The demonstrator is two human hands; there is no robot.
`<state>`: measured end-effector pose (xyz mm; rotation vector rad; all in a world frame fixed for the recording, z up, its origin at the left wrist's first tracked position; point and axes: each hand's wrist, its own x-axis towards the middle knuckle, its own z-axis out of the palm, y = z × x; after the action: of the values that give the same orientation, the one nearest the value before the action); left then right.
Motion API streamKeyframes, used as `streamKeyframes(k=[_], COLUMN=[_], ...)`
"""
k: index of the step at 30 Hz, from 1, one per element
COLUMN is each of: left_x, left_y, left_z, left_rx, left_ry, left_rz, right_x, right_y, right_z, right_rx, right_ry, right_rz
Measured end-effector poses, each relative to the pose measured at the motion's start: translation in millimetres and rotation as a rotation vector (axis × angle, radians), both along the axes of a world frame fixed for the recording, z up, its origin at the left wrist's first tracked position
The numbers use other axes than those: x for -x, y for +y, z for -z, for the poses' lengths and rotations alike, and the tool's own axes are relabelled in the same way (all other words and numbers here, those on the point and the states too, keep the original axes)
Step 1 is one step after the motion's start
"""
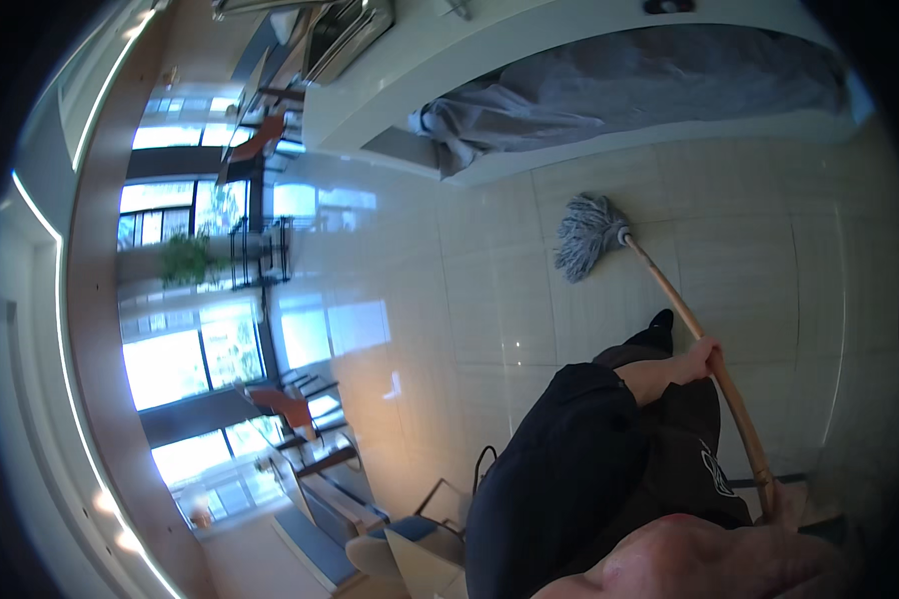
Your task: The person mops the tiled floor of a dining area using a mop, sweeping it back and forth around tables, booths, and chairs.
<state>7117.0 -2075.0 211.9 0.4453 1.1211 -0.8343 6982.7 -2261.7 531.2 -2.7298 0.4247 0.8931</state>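
Observation:
A string mop's grey yarn head point(590, 236) rests on the tiled floor point(494, 299), its strands spread to one side. From it a light wooden handle point(738, 408) slants back towards my body. Partway along the handle, my left hand point(700, 359) is closed around the wood, with a dark sleeve behind it. My right hand point(783, 505) grips the upper end; it is blurred and dim, with its forearm close to the camera. The tip of a dark shoe point(663, 320) shows beside the handle, below the mop head.
A long pale counter point(397, 93) stands beyond the mop, with grey cloth point(629, 82) along its recess. Orange chairs point(281, 404) stand by bright windows to the left. Another chair point(412, 528) is near my left side. A leafy plant point(187, 258) stands by a black rack point(258, 251).

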Motion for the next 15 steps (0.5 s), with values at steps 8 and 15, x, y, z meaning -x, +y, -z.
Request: streamKeyframes(k=[8,15], left_x=[-45.9,-67.6], left_y=[-26.7,-28.2], left_z=[-8.8,-9.2], left_rx=[-0.007,-0.294], left_ry=[-0.167,-0.199], left_rz=[-0.159,-0.116], right_x=[-129.9,-174.9], right_y=[-71.3,-52.6], right_z=[-1.2,0.0], right_rx=[-0.437,-0.428], right_ry=[0.354,0.239], right_rz=[0.38,-0.175])
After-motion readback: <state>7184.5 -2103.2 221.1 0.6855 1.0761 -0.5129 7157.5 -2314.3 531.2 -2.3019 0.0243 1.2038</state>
